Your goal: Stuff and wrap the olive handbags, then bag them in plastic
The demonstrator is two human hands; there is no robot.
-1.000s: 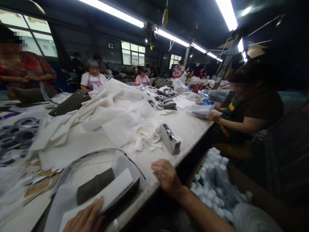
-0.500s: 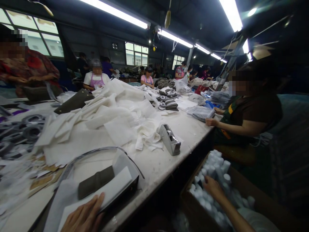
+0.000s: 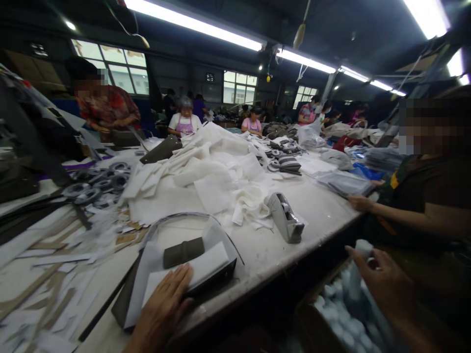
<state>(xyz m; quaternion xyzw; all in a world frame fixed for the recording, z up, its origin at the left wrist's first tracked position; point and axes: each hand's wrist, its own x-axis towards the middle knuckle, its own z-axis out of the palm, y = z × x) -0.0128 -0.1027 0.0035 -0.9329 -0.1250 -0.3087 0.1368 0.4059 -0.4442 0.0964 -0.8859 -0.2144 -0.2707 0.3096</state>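
Note:
My left hand (image 3: 164,301) lies flat, fingers stretched, on a white sheet (image 3: 211,264) that rests on a dark olive bag (image 3: 123,304). The bag lies on the table with its wrapped handle (image 3: 176,215) arching away from me. A small dark olive rolled piece (image 3: 184,251) sits beyond the sheet, on pale wrapping. Over a cardboard box at the lower right, my right hand (image 3: 390,284) grips a white roll (image 3: 363,248) between thumb and fingers. Below it, the box is filled with several similar white rolls (image 3: 340,311).
A grey tape dispenser (image 3: 286,218) stands near the table's edge. White sheets (image 3: 206,166) are heaped behind the bag. Cut strips (image 3: 55,294) and grey coils (image 3: 110,181) cover the left side. A co-worker (image 3: 423,196) handles grey wrapped goods at the right.
My right hand has risen out of the box with a white roll. My left hand stays on the sheet. The view has swung left, so the table's things appear farther right.

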